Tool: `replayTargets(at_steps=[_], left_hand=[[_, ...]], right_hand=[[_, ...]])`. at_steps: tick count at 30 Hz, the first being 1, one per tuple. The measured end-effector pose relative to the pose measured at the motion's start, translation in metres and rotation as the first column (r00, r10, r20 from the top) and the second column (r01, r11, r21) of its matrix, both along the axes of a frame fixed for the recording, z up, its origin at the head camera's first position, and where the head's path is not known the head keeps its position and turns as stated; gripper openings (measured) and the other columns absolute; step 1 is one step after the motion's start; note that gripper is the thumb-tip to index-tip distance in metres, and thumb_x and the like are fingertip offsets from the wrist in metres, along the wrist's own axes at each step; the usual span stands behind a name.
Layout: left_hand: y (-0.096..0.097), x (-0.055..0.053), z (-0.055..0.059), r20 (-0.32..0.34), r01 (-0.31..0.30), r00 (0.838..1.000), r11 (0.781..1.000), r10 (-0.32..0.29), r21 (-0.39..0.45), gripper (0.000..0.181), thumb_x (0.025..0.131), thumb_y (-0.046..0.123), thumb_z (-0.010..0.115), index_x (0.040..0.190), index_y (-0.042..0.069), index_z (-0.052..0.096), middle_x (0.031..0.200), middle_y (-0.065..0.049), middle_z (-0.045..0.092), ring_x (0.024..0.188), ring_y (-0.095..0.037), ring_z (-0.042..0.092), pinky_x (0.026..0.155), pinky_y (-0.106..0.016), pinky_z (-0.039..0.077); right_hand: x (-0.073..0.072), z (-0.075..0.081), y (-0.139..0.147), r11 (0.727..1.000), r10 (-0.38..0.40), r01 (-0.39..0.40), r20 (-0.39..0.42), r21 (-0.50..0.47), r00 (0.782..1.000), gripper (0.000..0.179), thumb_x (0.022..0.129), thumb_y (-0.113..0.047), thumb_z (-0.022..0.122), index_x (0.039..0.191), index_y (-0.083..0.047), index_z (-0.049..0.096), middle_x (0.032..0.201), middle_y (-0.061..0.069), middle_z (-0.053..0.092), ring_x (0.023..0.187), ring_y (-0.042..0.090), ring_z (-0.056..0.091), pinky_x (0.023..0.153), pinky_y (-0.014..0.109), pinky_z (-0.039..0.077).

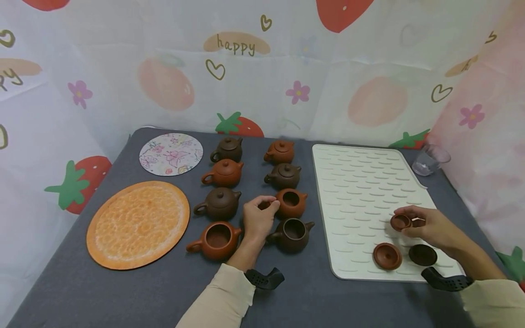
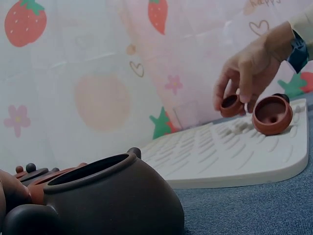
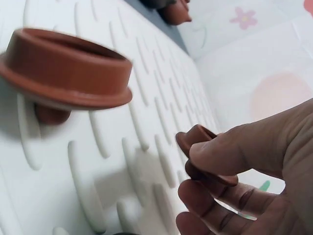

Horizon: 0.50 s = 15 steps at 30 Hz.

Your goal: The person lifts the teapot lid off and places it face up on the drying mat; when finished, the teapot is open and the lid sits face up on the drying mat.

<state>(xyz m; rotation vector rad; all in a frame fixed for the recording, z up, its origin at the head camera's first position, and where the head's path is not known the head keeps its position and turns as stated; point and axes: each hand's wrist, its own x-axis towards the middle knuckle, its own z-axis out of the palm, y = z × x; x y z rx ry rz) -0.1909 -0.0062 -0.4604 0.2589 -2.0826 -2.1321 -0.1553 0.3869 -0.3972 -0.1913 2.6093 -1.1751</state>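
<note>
My left hand [image 1: 259, 217] curls its thumb and fingers at the handle side of an open reddish-brown teapot [image 1: 291, 203] standing on the table. Just in front of it is an open dark brown teapot [image 1: 292, 236], large in the left wrist view. Over the white mat [image 1: 357, 182], my right hand [image 1: 430, 225] pinches a small reddish-brown teapot lid [image 1: 400, 222] between thumb and fingers, its hollow side showing in the head view. Below that hand, a reddish-brown lid [image 1: 387, 256] lies upside down on the mat, knob underneath, beside a dark lid [image 1: 423, 255].
Left of my left hand stands another open reddish-brown teapot [image 1: 218, 240]. Several lidded teapots [image 1: 221, 203] form two columns behind. An orange round mat [image 1: 137, 225] and a floral round mat [image 1: 171, 154] lie at left. A clear glass [image 1: 430, 160] stands at the back right.
</note>
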Motion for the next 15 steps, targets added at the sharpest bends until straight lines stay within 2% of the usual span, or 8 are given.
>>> replayTargets(at_steps=[7,15], left_hand=[[0.0005,-0.0003,-0.0017,-0.001,0.001,1.0,1.0,-0.001,-0.004,0.004,0.086,0.008,0.074,0.089,0.005,0.075,0.081,-0.005,0.065,0.073,-0.02,0.058,0.06,-0.029,0.046],[-0.0001,-0.0009,-0.0017,0.001,0.003,1.0,1.0,-0.003,-0.005,0.004,0.086,0.008,0.074,0.089,0.006,0.075,0.081,-0.005,0.065,0.074,-0.02,0.058,0.06,-0.029,0.046]], right_hand=[[-0.0005,-0.0054,0.003,0.995,0.031,-0.034,0.033,0.089,0.999,0.049,0.084,-0.003,0.07,0.128,0.011,0.052,0.109,0.017,0.06,0.09,0.024,0.058,0.066,0.031,0.05],[-0.0018,-0.009,0.0042,0.987,0.062,-0.068,0.044,0.149,0.997,0.048,0.085,-0.005,0.069,0.128,0.01,0.054,0.107,0.016,0.061,0.089,0.025,0.057,0.066,0.031,0.049]])
